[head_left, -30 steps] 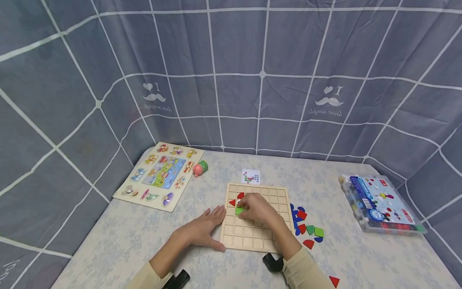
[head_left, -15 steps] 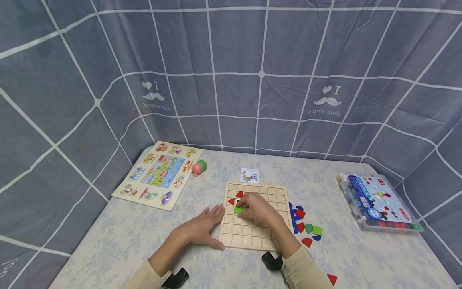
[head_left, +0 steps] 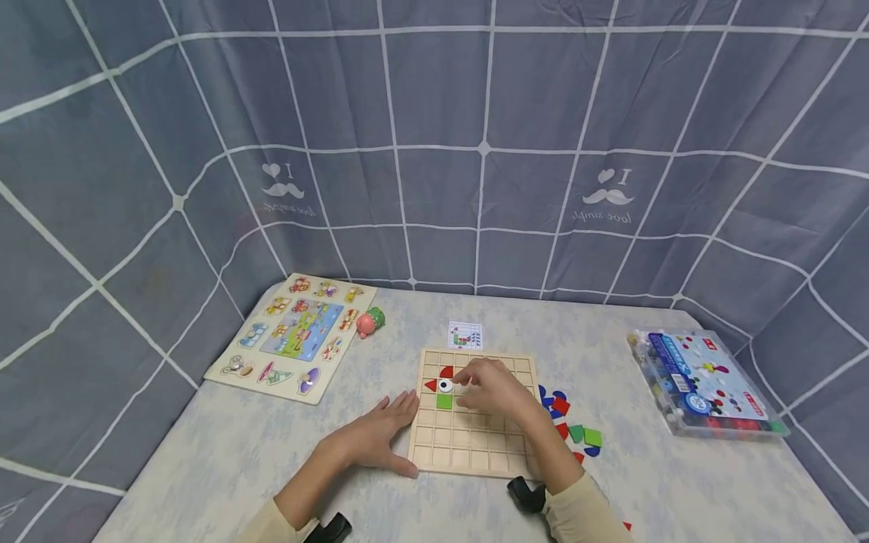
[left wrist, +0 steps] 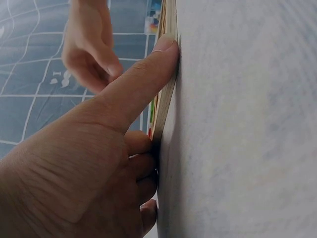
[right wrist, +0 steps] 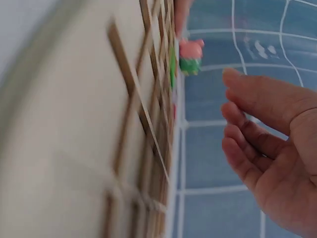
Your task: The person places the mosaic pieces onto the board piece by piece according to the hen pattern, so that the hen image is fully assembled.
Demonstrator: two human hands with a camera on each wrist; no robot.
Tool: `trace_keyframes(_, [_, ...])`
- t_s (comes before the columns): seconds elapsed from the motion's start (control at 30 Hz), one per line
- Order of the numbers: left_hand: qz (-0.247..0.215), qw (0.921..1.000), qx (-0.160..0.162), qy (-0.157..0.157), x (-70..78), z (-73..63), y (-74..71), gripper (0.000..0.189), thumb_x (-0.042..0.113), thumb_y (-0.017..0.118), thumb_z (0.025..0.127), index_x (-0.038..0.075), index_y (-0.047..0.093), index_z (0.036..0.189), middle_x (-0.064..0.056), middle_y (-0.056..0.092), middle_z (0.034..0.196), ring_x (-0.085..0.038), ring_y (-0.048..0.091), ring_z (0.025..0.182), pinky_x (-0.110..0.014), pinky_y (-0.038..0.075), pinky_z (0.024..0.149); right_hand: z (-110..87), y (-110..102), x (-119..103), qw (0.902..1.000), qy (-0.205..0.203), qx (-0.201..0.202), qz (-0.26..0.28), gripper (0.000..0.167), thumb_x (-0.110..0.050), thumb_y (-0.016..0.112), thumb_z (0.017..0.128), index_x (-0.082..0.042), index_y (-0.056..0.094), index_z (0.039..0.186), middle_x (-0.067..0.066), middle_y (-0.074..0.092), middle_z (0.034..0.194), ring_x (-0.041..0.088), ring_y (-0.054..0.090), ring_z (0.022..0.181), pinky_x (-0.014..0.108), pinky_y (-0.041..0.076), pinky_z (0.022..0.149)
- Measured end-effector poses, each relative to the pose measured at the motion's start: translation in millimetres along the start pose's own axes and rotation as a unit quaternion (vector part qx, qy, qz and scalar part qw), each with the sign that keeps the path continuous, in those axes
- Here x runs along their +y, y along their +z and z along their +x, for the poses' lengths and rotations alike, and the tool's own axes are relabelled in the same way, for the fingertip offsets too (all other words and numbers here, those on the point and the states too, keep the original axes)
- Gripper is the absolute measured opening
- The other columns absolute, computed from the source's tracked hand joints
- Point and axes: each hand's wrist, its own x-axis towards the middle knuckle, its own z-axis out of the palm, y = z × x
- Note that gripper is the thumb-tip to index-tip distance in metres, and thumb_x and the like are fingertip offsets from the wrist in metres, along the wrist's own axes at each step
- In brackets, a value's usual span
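A wooden grid board [head_left: 451, 456] lies on the table before me. Near its upper left sit a red quarter-circle piece [head_left: 446, 372], a red triangle [head_left: 431, 385], a white piece with a black dot like an eye [head_left: 445, 385] and a green square [head_left: 444, 401]. My left hand [head_left: 376, 436] lies flat at the board's left edge; its thumb [left wrist: 148, 69] touches the rim in the left wrist view. Just right of the eye piece hovers my right hand [head_left: 494, 391], fingers loosely bent. In the right wrist view nothing shows between those fingers [right wrist: 247, 91].
Loose blue, red and green pieces [head_left: 592, 438] lie right of the board, partly behind my right forearm. A small pattern card [head_left: 465, 335] lies beyond it. A picture puzzle [head_left: 299, 339] and a pink-green toy [head_left: 370, 322] are at left, a clear plastic case [head_left: 706, 385] at right.
My right hand has come off the eye piece and shifted slightly right, so that piece shows in full above the green square. The left hand stays at the board's edge.
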Motion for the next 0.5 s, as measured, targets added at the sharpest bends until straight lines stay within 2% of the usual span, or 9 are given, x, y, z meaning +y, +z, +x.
trace_keyframes(0.13, [-0.005, 1.0000, -0.002, -0.004, -1.4, -4.6, 5.0, 0.115, 0.057, 0.079, 0.071, -0.001, 0.022, 0.153, -0.015, 0.016, 0.163, -0.029, 0.014, 0.152, -0.052, 0.013, 0.124, -21.7, -18.9, 10.2, 0.9998, -0.008, 0.019, -0.006, 0.028, -0.015, 0.079, 0.080, -0.006, 0.074, 0.106, 0.006, 0.072, 0.100, 0.018, 0.060, 0.088, 0.028, 0.051, 0.071])
trace_keyframes(0.27, [-0.009, 0.9999, 0.005, -0.001, -3.0, -3.6, 5.1, 0.116, 0.057, 0.079, 0.071, -0.001, 0.022, 0.153, -0.015, 0.016, 0.163, -0.029, 0.014, 0.152, -0.052, 0.013, 0.124, -44.7, -43.2, 28.6, 0.9983, -0.010, 0.052, -0.024, 0.025, -0.015, 0.078, 0.081, -0.008, 0.074, 0.105, 0.006, 0.071, 0.100, 0.021, 0.060, 0.088, 0.031, 0.053, 0.073])
trace_keyframes(0.37, [-0.009, 0.9999, 0.006, 0.003, -3.1, 0.5, 3.2, 0.116, 0.058, 0.079, 0.071, 0.000, 0.021, 0.153, -0.014, 0.016, 0.163, -0.028, 0.014, 0.153, -0.051, 0.012, 0.124, -60.3, -59.1, 45.8, 0.9969, 0.003, 0.068, -0.039, 0.025, -0.016, 0.077, 0.082, -0.008, 0.074, 0.105, 0.007, 0.071, 0.099, 0.023, 0.060, 0.087, 0.038, 0.055, 0.075])
trace_keyframes(0.5, [-0.006, 1.0000, 0.005, 0.002, -3.8, 1.7, 2.6, 0.116, 0.058, 0.078, 0.071, 0.000, 0.021, 0.154, -0.013, 0.016, 0.163, -0.028, 0.013, 0.153, -0.051, 0.012, 0.124, -78.5, -70.4, 67.8, 0.9964, 0.042, 0.069, -0.026, 0.028, -0.018, 0.077, 0.082, -0.006, 0.072, 0.107, 0.008, 0.071, 0.100, 0.024, 0.060, 0.087, 0.043, 0.055, 0.077])
